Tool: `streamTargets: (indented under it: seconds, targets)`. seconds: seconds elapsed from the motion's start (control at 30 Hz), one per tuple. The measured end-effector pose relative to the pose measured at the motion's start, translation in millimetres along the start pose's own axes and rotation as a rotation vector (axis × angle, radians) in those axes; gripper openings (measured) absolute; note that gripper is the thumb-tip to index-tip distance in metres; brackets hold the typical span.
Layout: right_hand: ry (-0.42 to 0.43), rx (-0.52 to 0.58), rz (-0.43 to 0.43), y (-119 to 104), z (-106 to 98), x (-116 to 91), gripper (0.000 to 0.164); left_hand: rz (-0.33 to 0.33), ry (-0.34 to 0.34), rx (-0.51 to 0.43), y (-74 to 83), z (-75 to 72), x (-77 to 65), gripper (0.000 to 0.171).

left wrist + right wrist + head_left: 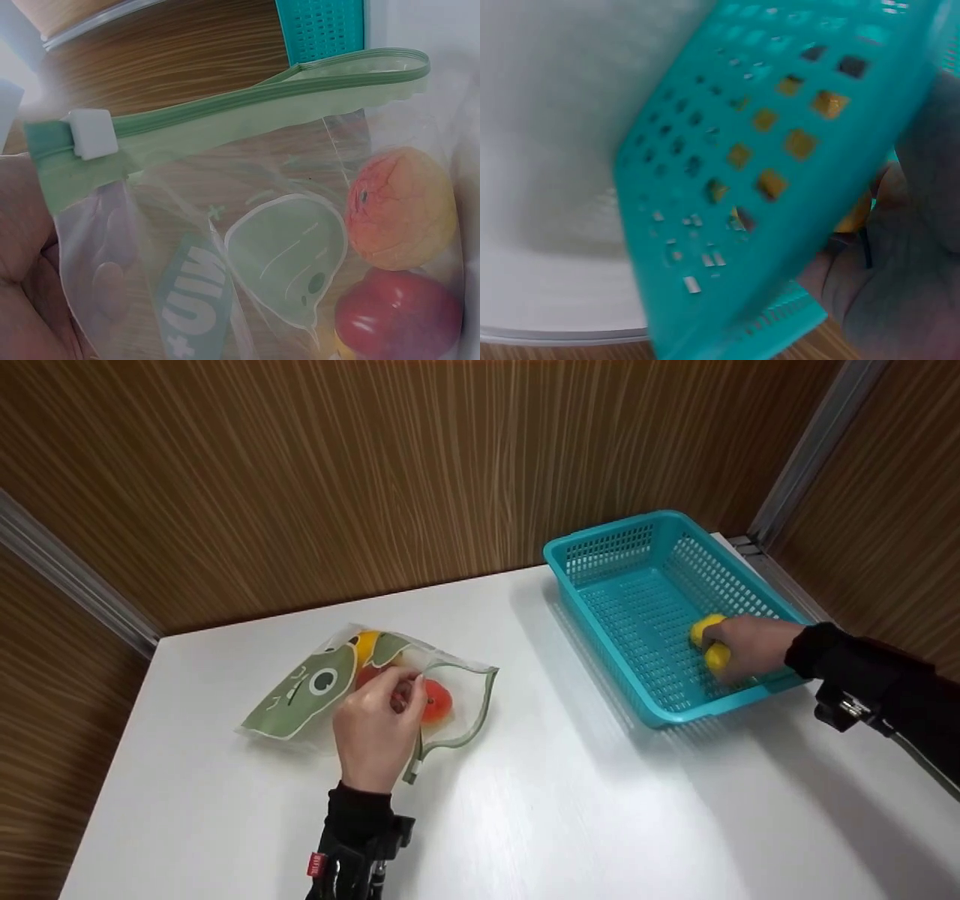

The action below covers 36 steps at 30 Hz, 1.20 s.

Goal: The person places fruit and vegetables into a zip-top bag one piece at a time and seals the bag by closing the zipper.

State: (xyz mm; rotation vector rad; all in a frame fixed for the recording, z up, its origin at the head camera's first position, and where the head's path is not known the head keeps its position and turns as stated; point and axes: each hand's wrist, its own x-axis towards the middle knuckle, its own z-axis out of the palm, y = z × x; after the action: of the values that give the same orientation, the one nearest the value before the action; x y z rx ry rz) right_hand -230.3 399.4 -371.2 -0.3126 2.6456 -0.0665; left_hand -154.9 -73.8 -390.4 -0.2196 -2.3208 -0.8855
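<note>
My left hand (379, 727) pinches the edge of a clear zip bag (289, 709) with a green cartoon print, lying on the table. The bag's green-rimmed mouth (486, 705) gapes to the right, and a white slider (94, 133) sits at one end of the zip. Inside are a reddish-orange round fruit (401, 208), a glossy red one (397, 315) and something yellow (366, 645). Down in the turquoise basket (607, 619), my right hand (754, 649) grips a yellow rounded fruit (718, 658), partly hidden by the fingers.
The basket stands at the right of the white table (540, 810), close to the table's back edge. A wood-grain panel (360, 487) rises behind the table, with more panels at both sides and metal strips (817, 442) in the corners.
</note>
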Motion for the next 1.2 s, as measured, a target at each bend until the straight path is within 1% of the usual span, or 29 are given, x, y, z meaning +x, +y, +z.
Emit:
streamTargets:
  seconds: [0.1, 0.27, 0.43, 0.57, 0.8, 1.0, 1.2]
  targets:
    - [0.037, 0.01, -0.001, -6.9, -5.3, -3.2, 0.053, -0.005, -0.003, -0.001, -0.3, 0.7, 0.3, 0.008]
    - [0.103, 0.011, -0.016, -22.4, -13.1, -9.5, 0.043, -0.004, -0.008, -0.005, -1.0, 2.1, 1.1, 0.008]
    - [0.2, 0.019, -0.066, -41.8, -16.4, -16.0, 0.038, 0.006, 0.001, -0.005, -0.9, 2.5, 1.1, 0.007]
    - [0.256, 0.04, -0.113, -59.8, -17.8, -18.9, 0.038, 0.015, 0.007, -0.003, -1.3, 2.7, 0.8, 0.007]
    - [0.298, 0.066, -0.23, -97.7, -19.7, -22.6, 0.04, -0.001, -0.003, -0.005, -1.8, 2.3, 0.6, 0.007]
    - [0.328, 0.085, -0.274, -131.0, -20.1, -25.6, 0.044, -0.01, -0.001, -0.001, -1.3, 1.7, 1.1, 0.008]
    - [0.362, 0.149, -0.324, -164.5, -14.8, -30.0, 0.045, -0.011, -0.009, 0.0, -1.0, 1.1, 2.2, 0.009]
